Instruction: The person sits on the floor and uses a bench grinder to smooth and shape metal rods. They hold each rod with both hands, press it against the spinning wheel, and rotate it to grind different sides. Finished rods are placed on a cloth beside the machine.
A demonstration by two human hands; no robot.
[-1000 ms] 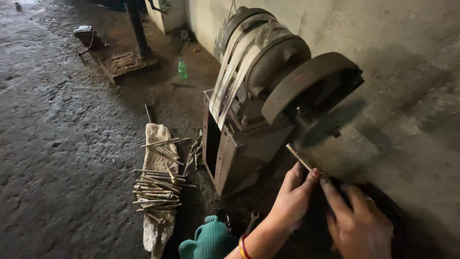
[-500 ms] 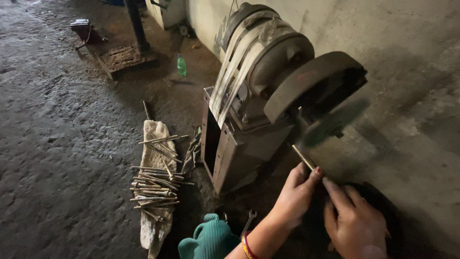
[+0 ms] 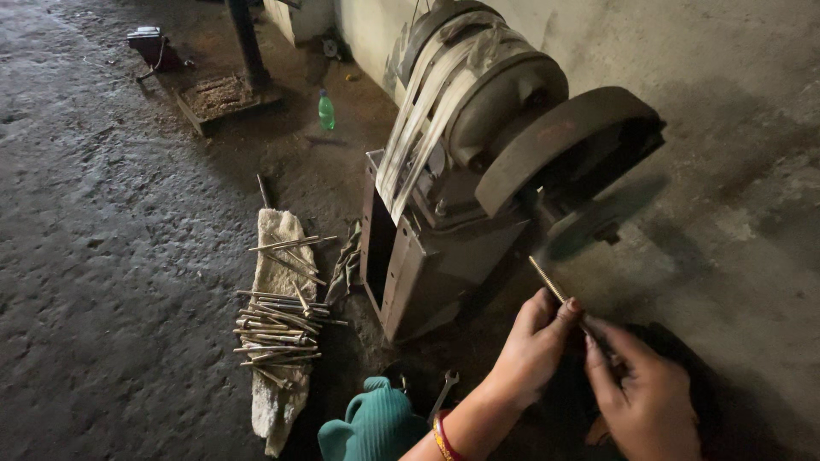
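Rough concrete floor (image 3: 102, 256) lay open leftward. Our left hand (image 3: 534, 346) and right hand (image 3: 641, 393) pinched a threaded rod (image 3: 547, 280) near the grinding wheel (image 3: 598, 224) edge.

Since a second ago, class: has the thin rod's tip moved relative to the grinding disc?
Yes. The rod has drawn slightly down and away from the grinding disc, held by both the left hand and right hand.

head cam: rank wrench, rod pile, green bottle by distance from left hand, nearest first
From the left hand:
1. Wrench, on the floor just left of the wrist.
2. Rod pile, farther left on the cloth.
3. Green bottle, far up the frame near the wall.
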